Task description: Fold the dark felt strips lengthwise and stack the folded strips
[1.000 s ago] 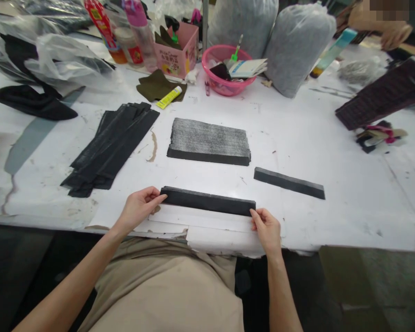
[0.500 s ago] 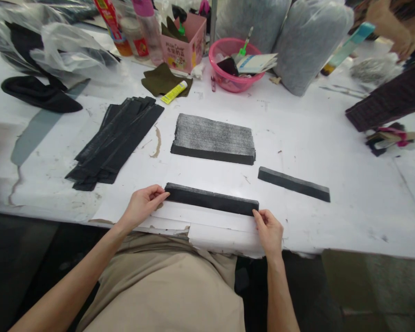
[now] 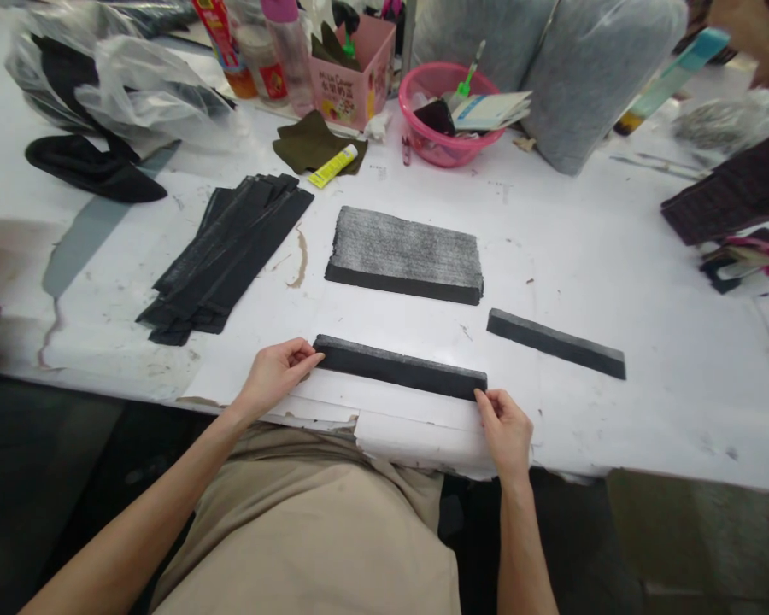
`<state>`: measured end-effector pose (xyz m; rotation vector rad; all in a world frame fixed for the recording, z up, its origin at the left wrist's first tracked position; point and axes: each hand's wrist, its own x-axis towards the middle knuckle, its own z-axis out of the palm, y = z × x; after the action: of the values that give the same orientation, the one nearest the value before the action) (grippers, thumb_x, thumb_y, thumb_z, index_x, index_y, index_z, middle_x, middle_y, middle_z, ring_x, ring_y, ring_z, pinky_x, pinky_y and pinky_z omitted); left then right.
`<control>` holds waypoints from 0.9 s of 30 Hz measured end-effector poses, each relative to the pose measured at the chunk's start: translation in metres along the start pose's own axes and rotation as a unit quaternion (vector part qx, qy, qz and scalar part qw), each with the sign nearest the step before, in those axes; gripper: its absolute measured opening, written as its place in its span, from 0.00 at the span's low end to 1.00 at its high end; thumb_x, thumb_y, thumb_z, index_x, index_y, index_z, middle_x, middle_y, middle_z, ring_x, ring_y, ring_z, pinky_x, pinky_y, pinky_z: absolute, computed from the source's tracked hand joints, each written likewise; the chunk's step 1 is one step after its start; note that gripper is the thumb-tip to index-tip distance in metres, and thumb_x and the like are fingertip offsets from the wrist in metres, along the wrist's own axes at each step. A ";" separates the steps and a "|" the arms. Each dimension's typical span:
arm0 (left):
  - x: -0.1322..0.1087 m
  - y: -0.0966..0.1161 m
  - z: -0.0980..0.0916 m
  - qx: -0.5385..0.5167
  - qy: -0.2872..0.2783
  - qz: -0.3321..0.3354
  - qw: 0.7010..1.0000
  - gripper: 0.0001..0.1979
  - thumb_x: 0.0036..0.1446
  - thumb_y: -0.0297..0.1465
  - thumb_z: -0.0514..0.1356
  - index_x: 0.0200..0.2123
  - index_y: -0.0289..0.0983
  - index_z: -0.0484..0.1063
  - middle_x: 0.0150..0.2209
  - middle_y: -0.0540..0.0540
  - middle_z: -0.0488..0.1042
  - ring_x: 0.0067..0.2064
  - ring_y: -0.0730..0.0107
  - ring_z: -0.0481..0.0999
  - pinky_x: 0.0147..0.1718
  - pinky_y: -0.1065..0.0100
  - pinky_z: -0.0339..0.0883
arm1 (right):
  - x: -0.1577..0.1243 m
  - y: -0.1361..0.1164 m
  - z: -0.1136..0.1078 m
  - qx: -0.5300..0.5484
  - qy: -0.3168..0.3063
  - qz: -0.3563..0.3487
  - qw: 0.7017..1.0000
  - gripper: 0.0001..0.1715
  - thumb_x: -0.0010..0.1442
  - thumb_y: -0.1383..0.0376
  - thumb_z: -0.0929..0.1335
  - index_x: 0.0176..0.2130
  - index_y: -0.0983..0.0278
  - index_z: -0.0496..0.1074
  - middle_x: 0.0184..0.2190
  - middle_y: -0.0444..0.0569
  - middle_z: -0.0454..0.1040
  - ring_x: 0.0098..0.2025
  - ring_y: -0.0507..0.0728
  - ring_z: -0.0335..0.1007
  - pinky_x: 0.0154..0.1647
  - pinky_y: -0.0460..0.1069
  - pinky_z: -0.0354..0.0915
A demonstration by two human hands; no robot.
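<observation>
A long dark grey foam strip (image 3: 401, 367) lies near the front edge of the white table (image 3: 647, 282). My left hand (image 3: 275, 374) pinches its left end and my right hand (image 3: 505, 430) pinches its right end. Another dark strip (image 3: 554, 343) rests on the table to the right, apart from my hands. A wider grey slab of stacked strips (image 3: 405, 254) sits just beyond the held strip.
A fan of black fabric strips (image 3: 227, 252) lies at the left. Plastic bags with dark cloth (image 3: 102, 81) fill the far left. A pink basket (image 3: 449, 124), pink box (image 3: 352, 73), yellow tube (image 3: 333, 166) and grey sacks (image 3: 583, 68) line the back. A dark panel (image 3: 730, 195) lies at right.
My hands keep their hold on the strip's ends. The view has drifted slightly, so everything sits a little to the right of where it was.
</observation>
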<state>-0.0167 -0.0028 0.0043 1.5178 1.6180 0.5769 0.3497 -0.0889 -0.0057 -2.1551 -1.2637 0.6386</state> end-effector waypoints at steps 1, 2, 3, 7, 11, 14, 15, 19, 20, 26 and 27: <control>0.000 0.000 0.000 0.000 0.002 -0.001 1.000 0.16 0.53 0.45 0.60 0.28 0.37 0.70 0.19 0.53 0.70 0.21 0.75 0.65 0.22 0.75 0.55 | 0.000 0.001 0.000 -0.001 -0.001 -0.001 1.000 0.25 0.58 0.44 0.64 0.29 0.62 0.69 0.21 0.43 0.70 0.23 0.53 0.63 0.30 0.47 0.58; 0.000 0.001 0.000 0.001 0.005 -0.001 1.000 0.16 0.53 0.44 0.60 0.28 0.37 0.71 0.19 0.53 0.70 0.21 0.75 0.66 0.22 0.75 0.56 | 0.000 0.001 0.000 -0.002 -0.001 -0.003 1.000 0.25 0.58 0.43 0.64 0.29 0.62 0.69 0.21 0.43 0.70 0.23 0.53 0.63 0.30 0.47 0.58; 0.000 0.001 0.001 0.001 0.006 0.000 1.000 0.16 0.53 0.44 0.60 0.28 0.37 0.71 0.19 0.53 0.70 0.21 0.75 0.66 0.22 0.75 0.56 | 0.000 0.002 0.000 -0.002 -0.001 -0.003 1.000 0.26 0.58 0.43 0.64 0.29 0.62 0.69 0.21 0.43 0.70 0.23 0.53 0.63 0.30 0.47 0.58; 0.000 0.001 0.001 0.012 0.007 0.007 1.000 0.15 0.54 0.43 0.59 0.27 0.36 0.70 0.20 0.52 0.70 0.21 0.75 0.66 0.22 0.75 0.55 | 0.001 0.005 0.001 -0.013 0.004 -0.002 1.000 0.27 0.57 0.41 0.64 0.30 0.62 0.70 0.22 0.44 0.71 0.23 0.54 0.64 0.30 0.48 0.59; 0.000 0.001 0.001 0.028 0.009 0.009 1.000 0.15 0.55 0.43 0.58 0.27 0.37 0.70 0.20 0.53 0.70 0.21 0.76 0.65 0.22 0.75 0.55 | 0.002 0.006 0.001 -0.027 0.007 -0.005 1.000 0.29 0.56 0.39 0.63 0.30 0.63 0.70 0.21 0.45 0.71 0.23 0.54 0.64 0.30 0.48 0.59; 0.001 0.001 0.001 0.047 0.012 0.009 0.999 0.15 0.55 0.43 0.58 0.27 0.37 0.70 0.20 0.53 0.70 0.21 0.76 0.65 0.22 0.74 0.55 | 0.003 0.006 0.002 -0.039 0.007 -0.004 0.999 0.30 0.56 0.39 0.63 0.30 0.62 0.70 0.21 0.44 0.71 0.23 0.54 0.64 0.29 0.48 0.58; 0.001 0.001 0.001 0.053 0.013 0.008 0.998 0.15 0.55 0.43 0.59 0.27 0.37 0.71 0.20 0.53 0.70 0.21 0.75 0.65 0.22 0.74 0.55 | 0.003 0.006 0.002 -0.041 0.006 -0.002 0.999 0.30 0.56 0.39 0.63 0.30 0.62 0.70 0.21 0.44 0.71 0.23 0.54 0.64 0.29 0.47 0.58; 0.002 0.001 0.002 0.068 0.018 0.004 0.998 0.14 0.55 0.42 0.59 0.27 0.37 0.71 0.21 0.52 0.72 0.23 0.74 0.67 0.23 0.74 0.56 | 0.003 0.005 0.002 -0.041 0.006 0.003 0.999 0.29 0.56 0.39 0.63 0.30 0.62 0.70 0.22 0.44 0.72 0.24 0.54 0.64 0.30 0.47 0.58; 0.002 0.002 0.002 0.071 0.020 0.003 0.997 0.14 0.55 0.42 0.59 0.27 0.37 0.71 0.22 0.52 0.72 0.23 0.74 0.67 0.24 0.73 0.56 | 0.003 0.005 0.002 -0.041 0.007 0.004 0.999 0.30 0.56 0.39 0.63 0.30 0.62 0.70 0.22 0.44 0.72 0.24 0.54 0.65 0.30 0.47 0.58; 0.001 0.000 0.003 0.078 0.022 0.002 0.997 0.14 0.55 0.43 0.58 0.28 0.38 0.71 0.22 0.53 0.73 0.23 0.74 0.68 0.25 0.73 0.57 | 0.002 0.002 0.002 -0.037 0.010 0.002 0.999 0.30 0.56 0.39 0.63 0.30 0.62 0.70 0.21 0.44 0.71 0.23 0.54 0.64 0.30 0.47 0.58; 0.001 -0.002 0.004 0.078 0.022 0.001 0.997 0.14 0.55 0.43 0.58 0.28 0.38 0.71 0.22 0.53 0.73 0.23 0.73 0.68 0.24 0.73 0.56 | 0.001 0.002 0.002 -0.035 0.012 0.000 0.999 0.29 0.56 0.40 0.63 0.30 0.62 0.70 0.21 0.44 0.71 0.23 0.53 0.64 0.30 0.47 0.58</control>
<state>-0.0147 -0.0028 0.0006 1.6303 1.7293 0.4980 0.3502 -0.0879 -0.0090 -2.2136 -1.2913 0.5752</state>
